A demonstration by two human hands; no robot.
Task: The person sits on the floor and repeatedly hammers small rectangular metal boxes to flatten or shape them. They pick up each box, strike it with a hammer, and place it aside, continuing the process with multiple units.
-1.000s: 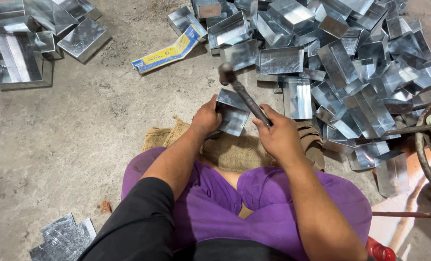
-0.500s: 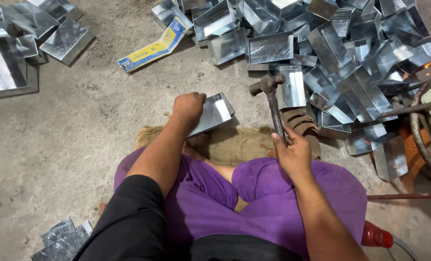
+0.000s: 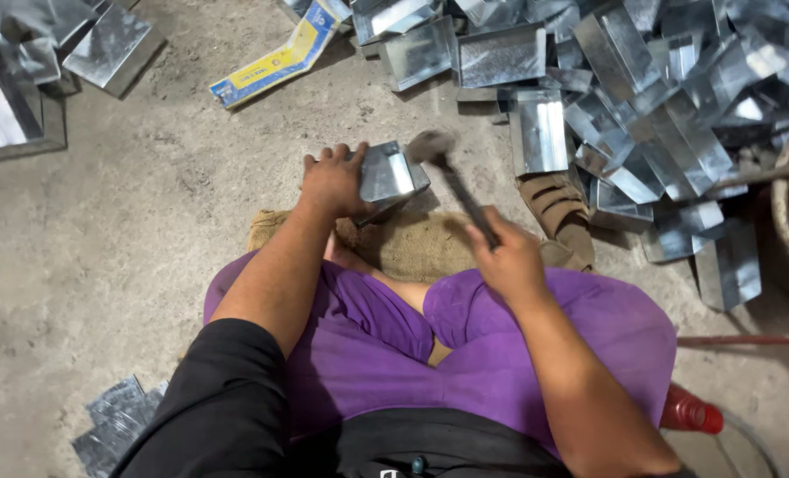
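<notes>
The folded sheet-metal tray lay on the concrete floor at the far edge of the burlap mat, its open side turned up and tipped a little toward the right. The left hand clamped it from the near-left corner, fingers curled together over the rim and pressing it down. Just beyond those fingertips, on the tray's right edge, hung the blurred head of the hammer; its dark handle ran back to the right hand, whose fingers were wrapped shut round the grip near its end.

To strike well here, the blow wanted to land on the fold farthest from the holding fingers, with the face square, and the tray kept flat so it would not skid off the mat. The holding fingers sat near the striking point, so a glancing hit was the risk.

Beyond the hammer lay a large heap of like trays, a yellow-and-blue carton past the left fingers, and more stacked trays far left.
</notes>
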